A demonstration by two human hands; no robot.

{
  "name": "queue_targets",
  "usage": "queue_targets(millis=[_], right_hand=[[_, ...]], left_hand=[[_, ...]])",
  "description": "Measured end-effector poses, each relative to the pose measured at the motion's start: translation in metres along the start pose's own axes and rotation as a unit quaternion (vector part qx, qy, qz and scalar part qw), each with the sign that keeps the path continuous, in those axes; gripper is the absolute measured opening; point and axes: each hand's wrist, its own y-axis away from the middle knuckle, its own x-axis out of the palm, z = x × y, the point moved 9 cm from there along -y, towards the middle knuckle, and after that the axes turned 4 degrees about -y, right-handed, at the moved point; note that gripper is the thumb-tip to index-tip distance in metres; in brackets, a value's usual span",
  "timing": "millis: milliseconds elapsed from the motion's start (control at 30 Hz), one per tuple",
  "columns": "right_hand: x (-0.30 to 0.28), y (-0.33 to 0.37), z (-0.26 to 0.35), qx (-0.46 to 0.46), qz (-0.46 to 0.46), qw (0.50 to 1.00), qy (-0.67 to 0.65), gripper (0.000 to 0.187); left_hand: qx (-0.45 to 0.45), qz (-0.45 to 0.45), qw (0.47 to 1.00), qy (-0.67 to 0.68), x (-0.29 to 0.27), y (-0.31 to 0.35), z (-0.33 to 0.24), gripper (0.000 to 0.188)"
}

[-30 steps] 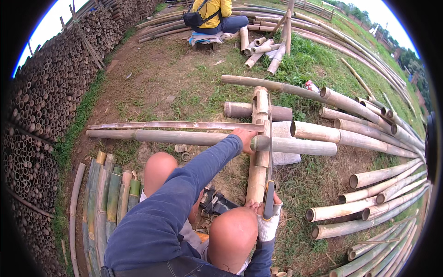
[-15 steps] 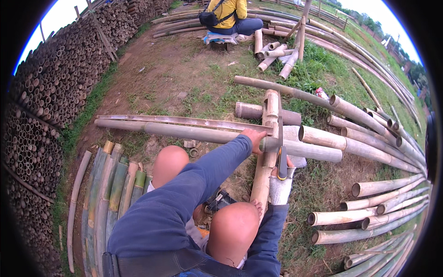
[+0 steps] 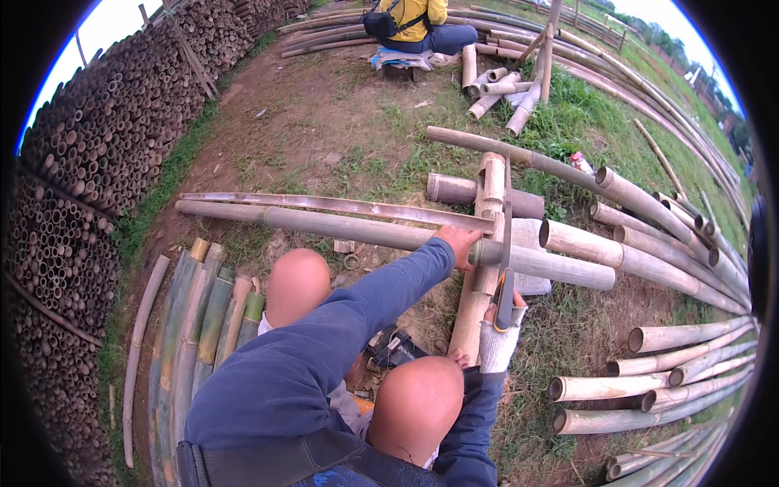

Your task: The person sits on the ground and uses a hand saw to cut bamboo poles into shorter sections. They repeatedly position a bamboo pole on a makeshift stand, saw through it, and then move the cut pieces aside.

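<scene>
Just right of the frame's centre, the left hand [image 3: 459, 241] is closed over the top of a long pale green-grey bamboo pole [image 3: 357, 230], which runs from middle left to right of centre across an upright-lying split tan bamboo block [image 3: 480, 268]. Below it, the right hand [image 3: 501, 318], wearing a whitish glove, grips the handle of a long dark-bladed machete [image 3: 505, 243], its blade pointing up the frame across the pole. A person in a yellow top [image 3: 410, 16] sits at the upper centre.
</scene>
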Motion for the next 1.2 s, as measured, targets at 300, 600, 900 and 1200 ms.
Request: queue_targets(millis=[300,600,900,1200], right_hand=[[-0.091,0.202,-0.006,-0.049,0.003,0.996,0.077,0.054],[-0.005,0.009,-0.020,-0.048,0.001,0.999,0.008,0.046],[-0.091,0.226,-0.004,0.087,0.003,0.991,0.101,0.049],[-0.009,0.012,-0.056,-0.043,0.052,0.997,0.025,0.041]], left_hand=[[0.001,0.049,0.999,0.004,-0.005,-0.013,0.006,0.092],[-0.020,0.036,0.999,-0.011,-0.012,-0.005,0.003,0.094],[0.013,0.047,0.999,0.002,0.004,-0.022,0.013,0.096],[0.003,0.018,1.000,0.023,-0.006,-0.004,0.009,0.087]])
